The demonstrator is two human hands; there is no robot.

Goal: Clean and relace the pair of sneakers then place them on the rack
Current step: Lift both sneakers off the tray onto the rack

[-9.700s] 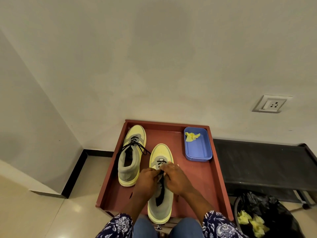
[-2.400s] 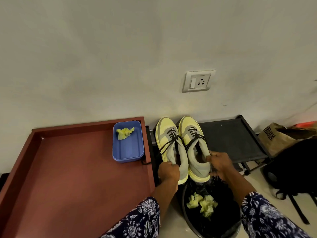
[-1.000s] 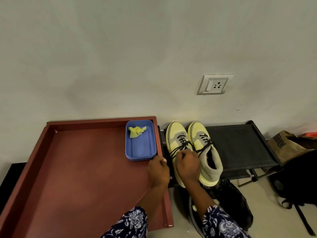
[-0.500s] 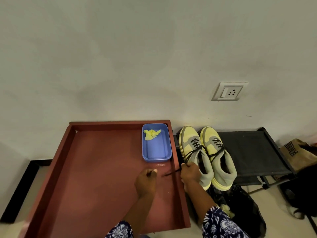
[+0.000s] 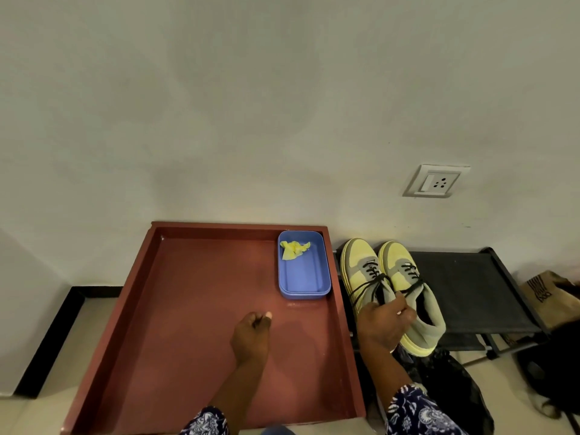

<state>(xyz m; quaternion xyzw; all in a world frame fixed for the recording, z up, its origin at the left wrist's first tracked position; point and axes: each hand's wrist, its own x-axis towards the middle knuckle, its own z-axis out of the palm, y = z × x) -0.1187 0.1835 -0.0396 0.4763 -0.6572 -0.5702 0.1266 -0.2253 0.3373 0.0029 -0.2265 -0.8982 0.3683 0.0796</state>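
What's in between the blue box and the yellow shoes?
In the head view, only the red tray's raised right rim and the rack's dark edge lie between the blue box and the yellow shoes; nothing else.

Yellow-and-grey sneakers with black laces, side by side, toes to wall, on black rack.

Both sneakers stand side by side on the rack. Right hand pinches black laces. Left hand, fingers curled, hangs over the red tray.
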